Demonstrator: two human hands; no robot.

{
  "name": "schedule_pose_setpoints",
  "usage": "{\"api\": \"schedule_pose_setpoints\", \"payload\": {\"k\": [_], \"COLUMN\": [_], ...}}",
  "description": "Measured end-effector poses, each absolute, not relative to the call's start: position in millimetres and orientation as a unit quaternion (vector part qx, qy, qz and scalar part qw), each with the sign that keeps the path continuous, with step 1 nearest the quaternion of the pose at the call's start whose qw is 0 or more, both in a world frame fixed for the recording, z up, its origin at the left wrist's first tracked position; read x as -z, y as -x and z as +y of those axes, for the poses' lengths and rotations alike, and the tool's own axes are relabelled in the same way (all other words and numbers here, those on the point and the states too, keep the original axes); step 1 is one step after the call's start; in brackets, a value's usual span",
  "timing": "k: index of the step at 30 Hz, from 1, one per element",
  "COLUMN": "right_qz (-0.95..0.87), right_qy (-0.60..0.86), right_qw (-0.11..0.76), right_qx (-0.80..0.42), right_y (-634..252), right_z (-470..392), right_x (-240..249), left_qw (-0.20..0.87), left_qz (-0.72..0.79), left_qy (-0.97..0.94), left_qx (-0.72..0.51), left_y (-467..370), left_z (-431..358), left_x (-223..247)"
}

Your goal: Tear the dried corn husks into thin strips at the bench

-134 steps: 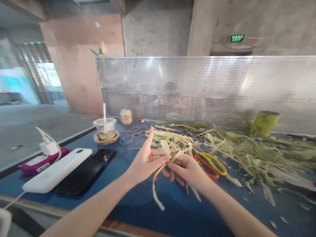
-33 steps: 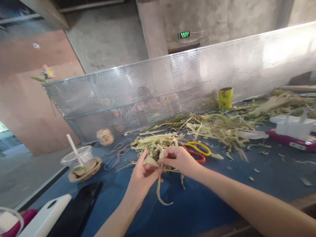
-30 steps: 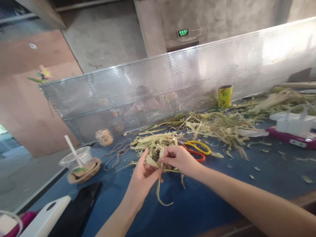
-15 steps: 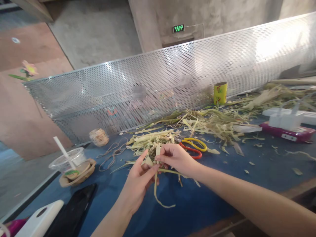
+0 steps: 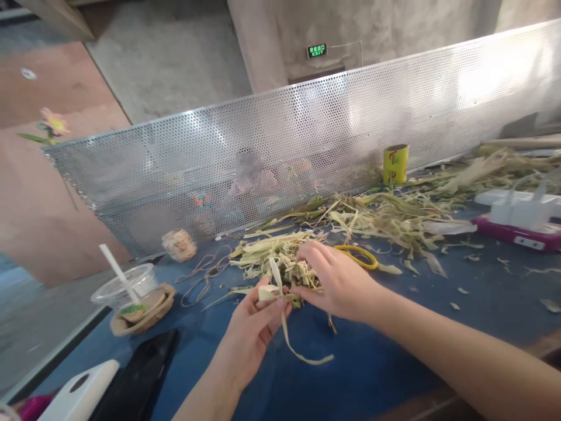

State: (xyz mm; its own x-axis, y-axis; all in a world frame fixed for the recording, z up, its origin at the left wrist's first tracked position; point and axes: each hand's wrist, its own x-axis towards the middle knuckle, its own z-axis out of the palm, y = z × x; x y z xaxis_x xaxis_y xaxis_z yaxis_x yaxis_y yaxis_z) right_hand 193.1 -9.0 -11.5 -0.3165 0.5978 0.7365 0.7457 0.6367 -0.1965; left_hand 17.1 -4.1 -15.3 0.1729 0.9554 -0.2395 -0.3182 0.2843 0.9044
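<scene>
My left hand (image 5: 256, 321) pinches a pale dried husk strip (image 5: 275, 275), whose loose tail curls down toward the front of the table. Against its fingertips sits a knotted clump of dried husk (image 5: 302, 275), greenish and ragged. My right hand (image 5: 335, 280) curls over the right side of that clump, thumb below and fingers on top. Just behind my right hand lies a pair of scissors with a yellow handle (image 5: 362, 257); the rest of it is mostly covered. More pale husk strips (image 5: 258, 251) lie flat behind the clump.
A loose string (image 5: 205, 275), a lidded cup with a straw (image 5: 131, 292) and a black phone (image 5: 140, 374) are on the left. A yellow can (image 5: 395, 165), husk heaps (image 5: 385, 216) and a magenta-and-white power strip (image 5: 521, 234) are to the right. A perforated metal screen (image 5: 280, 146) stands behind.
My right hand has left the upright strip and moved right, onto the clump, covering the scissors' orange handle. The strip in my left hand now stands more exposed, its tail swung rightward.
</scene>
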Motion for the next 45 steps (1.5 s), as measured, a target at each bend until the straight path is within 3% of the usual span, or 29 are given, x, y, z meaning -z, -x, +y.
{"api": "schedule_pose_setpoints", "payload": {"k": [3, 6, 12, 17, 23, 32, 40, 45], "right_qz": [-0.843, -0.863, -0.852, -0.75, -0.637, -0.596, -0.678, -0.737], "right_qy": [0.269, 0.206, 0.248, 0.364, 0.41, 0.391, 0.418, 0.279], "right_qw": [0.361, 0.331, 0.439, 0.547, 0.532, 0.554, 0.459, 0.436], "right_qx": [0.296, 0.322, 0.14, -0.077, -0.378, -0.43, -0.393, -0.434], "right_y": [-187, -179, -174, -173, -168, -166, -179, -192], "right_z": [-15, -17, -18, -12, -10, -10, -8, -8], "right_x": [16, 22, 27, 27, 26, 27, 21, 13], "left_qw": [0.685, 0.693, 0.676, 0.582, 0.545, 0.49, 0.498, 0.545], "left_qz": [0.414, 0.395, 0.393, 0.392, 0.413, 0.413, 0.424, 0.442], "left_qy": [-0.349, -0.351, -0.382, -0.444, -0.461, -0.502, -0.481, -0.437], "left_qx": [-0.487, -0.49, -0.492, -0.558, -0.566, -0.581, -0.584, -0.563], "left_y": [-16, -15, -16, -19, -20, -24, -20, -12], "left_z": [-2, -1, -2, -8, -6, -9, -3, 3], "left_x": [16, 17, 16, 12, 11, 11, 8, 10]}}
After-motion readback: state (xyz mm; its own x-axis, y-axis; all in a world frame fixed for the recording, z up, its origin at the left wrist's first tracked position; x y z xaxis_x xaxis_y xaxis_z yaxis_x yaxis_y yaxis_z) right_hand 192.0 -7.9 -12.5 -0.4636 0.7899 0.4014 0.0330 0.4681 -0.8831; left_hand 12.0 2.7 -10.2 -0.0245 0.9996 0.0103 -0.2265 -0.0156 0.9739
